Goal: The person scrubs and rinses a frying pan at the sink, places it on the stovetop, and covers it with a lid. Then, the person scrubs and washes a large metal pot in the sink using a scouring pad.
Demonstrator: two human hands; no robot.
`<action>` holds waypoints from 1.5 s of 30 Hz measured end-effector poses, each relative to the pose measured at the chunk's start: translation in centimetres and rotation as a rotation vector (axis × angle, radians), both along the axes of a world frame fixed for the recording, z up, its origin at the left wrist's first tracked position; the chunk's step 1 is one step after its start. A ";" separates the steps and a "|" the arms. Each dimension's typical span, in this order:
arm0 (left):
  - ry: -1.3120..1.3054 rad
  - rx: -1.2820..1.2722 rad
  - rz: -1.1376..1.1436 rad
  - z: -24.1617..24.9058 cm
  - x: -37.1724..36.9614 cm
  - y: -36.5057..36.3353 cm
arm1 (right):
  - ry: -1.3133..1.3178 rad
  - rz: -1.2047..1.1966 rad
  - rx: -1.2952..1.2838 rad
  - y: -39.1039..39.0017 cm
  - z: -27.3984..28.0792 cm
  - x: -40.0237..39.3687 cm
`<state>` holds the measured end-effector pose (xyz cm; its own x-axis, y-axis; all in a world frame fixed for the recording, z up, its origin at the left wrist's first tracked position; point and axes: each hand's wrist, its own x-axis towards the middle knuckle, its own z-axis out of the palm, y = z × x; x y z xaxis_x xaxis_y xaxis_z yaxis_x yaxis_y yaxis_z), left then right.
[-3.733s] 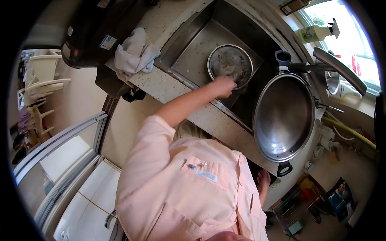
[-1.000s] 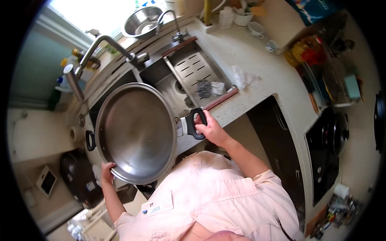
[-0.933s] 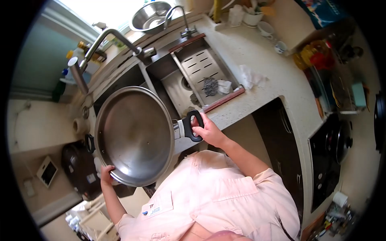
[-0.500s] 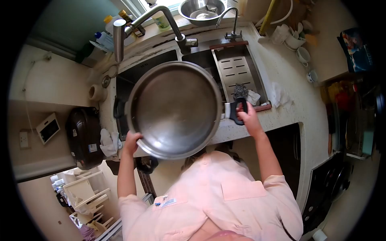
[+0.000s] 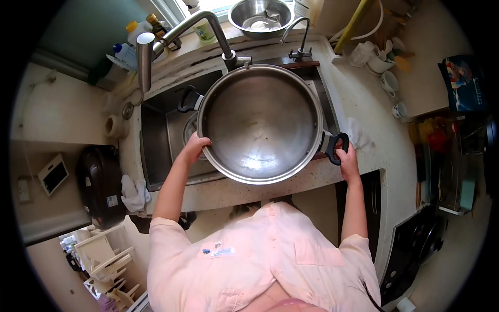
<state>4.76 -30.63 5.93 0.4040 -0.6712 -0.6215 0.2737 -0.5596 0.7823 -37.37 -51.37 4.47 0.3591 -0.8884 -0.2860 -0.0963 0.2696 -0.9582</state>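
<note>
A large round steel pan (image 5: 260, 122) with two black handles is held over the right part of the double sink (image 5: 156, 138). My left hand (image 5: 195, 147) grips the pan's lower left rim, below the free left handle (image 5: 189, 99). Wrapped round the right handle is my right hand (image 5: 348, 160). The pan's inside faces up toward me, with a few small specks on its bottom. Under its left edge, part of a round metal item (image 5: 191, 130) shows in the left basin. The tall faucet (image 5: 208, 23) stands behind the pan.
A steel bowl (image 5: 261, 18) sits on the windowsill beside bottles (image 5: 126, 54). A small curved tap (image 5: 300, 47) rises behind the sink. Cups (image 5: 389, 82) stand on the right counter, above a stove (image 5: 410, 247). On the left are a dark appliance (image 5: 99, 182) and a white cloth (image 5: 134, 193).
The pan has moved right with both hands, uncovering more of the left basin and covering the drain tray and scrubber. Its right handle now sits lower relative to the left one.
</note>
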 end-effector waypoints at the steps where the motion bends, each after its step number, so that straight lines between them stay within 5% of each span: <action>1: 0.004 0.017 -0.016 -0.5 0.4 0.2 | 0.002 0.041 -0.025 0.0 0.1 -0.2; 5: 0.008 0.019 -0.001 -0.6 0.4 0.1 | 0.116 0.225 0.391 -3.2 3.3 -1.9; 9: -0.033 0.091 -0.012 -0.3 0.3 0.0 | 0.410 0.496 0.057 -10.0 1.2 0.2; 12: -0.089 0.001 0.051 1.7 -1.4 -0.2 | 0.433 0.975 -0.522 -13.2 -4.4 3.5; 14: -0.203 -0.033 0.092 1.4 -1.7 0.0 | 0.645 1.238 -0.596 -12.6 -5.3 6.5; 17: -0.292 -0.074 0.152 0.6 -2.1 0.4 | 0.372 1.166 -0.098 -12.4 -9.7 7.2; 22: -0.344 -0.094 0.297 0.7 -3.8 0.1 | 0.525 1.131 -0.341 -11.6 -6.9 8.6; 23: -0.339 -0.059 0.332 1.6 -4.3 -0.3 | 0.477 1.150 -0.609 -12.4 -8.3 8.2; 26: -0.299 -0.120 0.319 -0.3 -3.2 0.4 | 0.840 0.972 -0.535 -13.2 -6.3 9.4; 27: -0.308 -0.117 0.292 -0.6 -3.0 0.8 | 0.740 1.021 -0.785 -14.9 -6.3 8.9; 28: -0.316 -0.117 0.265 -0.9 -2.7 1.2 | 0.467 0.893 -0.619 -15.2 -4.8 8.7; 31: -0.355 -0.200 0.256 -1.7 -2.8 1.9 | 0.545 0.441 -0.671 -16.9 -1.3 7.7; 34: -0.519 -0.196 0.242 -2.2 -3.0 1.8 | 0.271 0.238 -0.398 -13.9 5.5 7.8; 39: -0.669 -0.187 0.125 -1.8 -1.3 2.5 | 0.341 0.574 -0.448 -1.5 9.1 13.0; 43: -0.722 -0.041 0.209 -1.1 4.7 2.9 | 0.526 0.520 -0.480 4.0 8.3 15.9; 45: -0.758 -0.238 0.258 -1.5 7.6 3.3 | 0.588 0.521 -0.455 4.8 8.0 16.1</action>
<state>12.39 -27.37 4.46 0.8147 -0.5792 0.0275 -0.2777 -0.3482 0.8954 -21.29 -46.62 12.50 0.6543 -0.7260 -0.2116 -0.6073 -0.3376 -0.7192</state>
